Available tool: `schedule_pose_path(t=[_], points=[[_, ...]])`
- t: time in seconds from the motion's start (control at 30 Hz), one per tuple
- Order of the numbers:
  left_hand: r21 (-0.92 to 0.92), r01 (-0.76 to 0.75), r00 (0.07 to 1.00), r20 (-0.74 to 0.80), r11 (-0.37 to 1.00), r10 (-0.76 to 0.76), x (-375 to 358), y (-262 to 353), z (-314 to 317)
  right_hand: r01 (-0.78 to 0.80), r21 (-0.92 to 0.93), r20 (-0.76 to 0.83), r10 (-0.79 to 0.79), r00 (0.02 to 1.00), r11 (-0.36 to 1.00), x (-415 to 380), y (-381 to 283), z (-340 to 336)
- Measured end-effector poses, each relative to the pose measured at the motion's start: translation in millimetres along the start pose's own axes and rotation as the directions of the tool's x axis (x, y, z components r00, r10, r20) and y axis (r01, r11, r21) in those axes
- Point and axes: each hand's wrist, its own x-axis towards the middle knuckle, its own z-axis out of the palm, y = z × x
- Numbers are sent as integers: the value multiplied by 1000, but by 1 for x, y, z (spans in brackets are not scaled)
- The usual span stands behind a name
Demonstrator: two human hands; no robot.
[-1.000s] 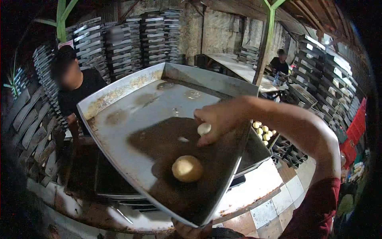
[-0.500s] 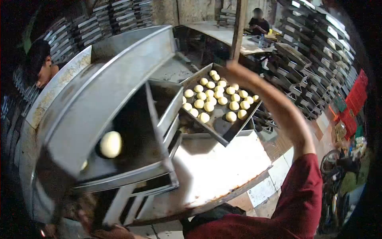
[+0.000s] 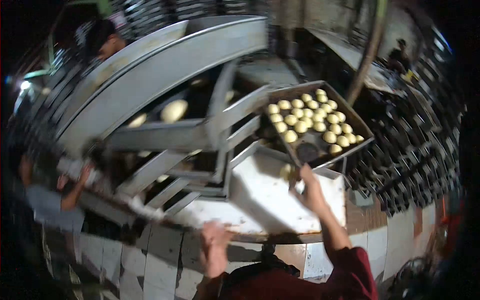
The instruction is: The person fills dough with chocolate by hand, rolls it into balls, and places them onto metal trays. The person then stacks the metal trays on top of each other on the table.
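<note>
My right hand (image 3: 314, 194) is at the near corner of a dark metal tray (image 3: 334, 160), its fingers curled. A blurred yellowish round thing (image 3: 286, 172) shows beside its fingertips; I cannot tell what the fingers hold. Many pale dough balls (image 3: 305, 114) lie in the tray, mostly towards its far side. My left hand (image 3: 214, 248), smeared by motion, is raised before the front edge of the white tabletop (image 3: 260, 200), apart from the tray.
Left of the tray stand stacked metal trays (image 3: 165, 135), a large dough ball (image 3: 174, 111) in the top one. A curved metal chute (image 3: 165, 82) rises behind them. Another person's hand (image 3: 75, 187) shows at far left. A post (image 3: 369, 55) and stacked dark trays (image 3: 405, 155) stand beyond.
The view has swung left, so the trays appear further right. My right hand has come down from the tray's far right side to its near corner. My left hand has come into plain view.
</note>
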Motion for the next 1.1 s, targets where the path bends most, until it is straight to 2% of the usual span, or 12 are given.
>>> schedule_pose_path(t=[0.17, 0.23, 0.33, 0.37, 0.43, 0.5, 0.63, 0.8, 0.87, 0.9, 1.0, 1.1], points=[[-377, 531, 816, -13, 759, -578, -62, 37, -57, 379, 327, 474, -498, 726, 865, -111, -141, 153], [121, 391, 915, -159, 912, -371, -108, 15, -152, 454, 436, 475, -627, 618, 777, -140, -165, 203], [-373, 124, 934, -270, 919, -236, -163, 74, -171, 398, 353, 829, -480, 286, 847, -148, -215, 227], [155, 305, 885, -412, 940, -219, -167, 100, -173, 384, 463, 642, -600, 476, 799, -146, -240, 239], [157, 19, 885, -461, 987, 57, -198, 31, -248, 370, 586, 243, -592, 768, 720, -142, -285, 284], [622, 338, 820, -563, 707, 102, -187, 106, -208, 410, 500, 183, -556, 811, 763, -145, -286, 354], [-481, -123, 867, -478, 868, -142, -152, 190, -213, -358, 502, 554, 25, 832, 787, -104, -282, 435], [503, 265, 796, -596, 823, 107, -122, 156, -301, -43, 351, 241, -46, 969, 935, 10, -228, 538], [-224, -7, 841, -528, 975, -115, -97, 125, -344, -39, 220, 128, 11, 992, 975, 69, -235, 564], [328, 357, 808, -579, 875, -112, -71, 140, -340, -42, 229, 133, 12, 991, 972, 86, -221, 597], [145, 416, 741, -627, 898, -242, -14, 173, -323, -266, 474, 216, 182, 959, 839, 128, -178, 692], [148, 301, 776, -612, 942, -152, 37, 163, -362, 118, 148, -259, -77, 963, 982, 130, -179, 703]])
